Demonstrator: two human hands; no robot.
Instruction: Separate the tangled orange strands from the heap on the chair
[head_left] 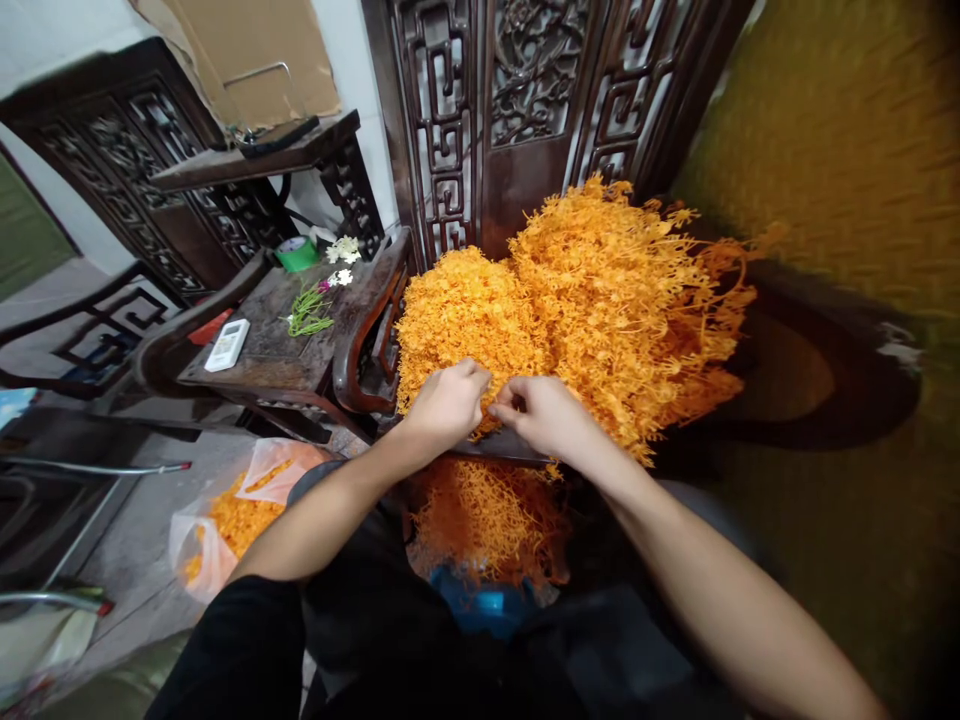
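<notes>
A big heap of frilly orange plant-like sprigs (pixel 600 290) is piled on a dark wooden seat against a carved back. My left hand (pixel 448 402) is at the heap's front edge, its fingers curled together. Beside it, a small gap away, my right hand (pixel 544 412) has its thumb and fingertips pinched. What either hand holds, if anything, is too small or hidden to make out. Below my hands, more orange strands (pixel 491 510) sit above a blue container (pixel 487 602) between my legs.
On the dark side table (pixel 277 345) at left lie a green tape roll (pixel 297 254), green stems (pixel 309 310), white flowers (pixel 343 250) and a white remote (pixel 227 345). A plastic bag (pixel 202 550) of orange pieces stands on the floor. Metal tubes (pixel 97 467) lie at far left.
</notes>
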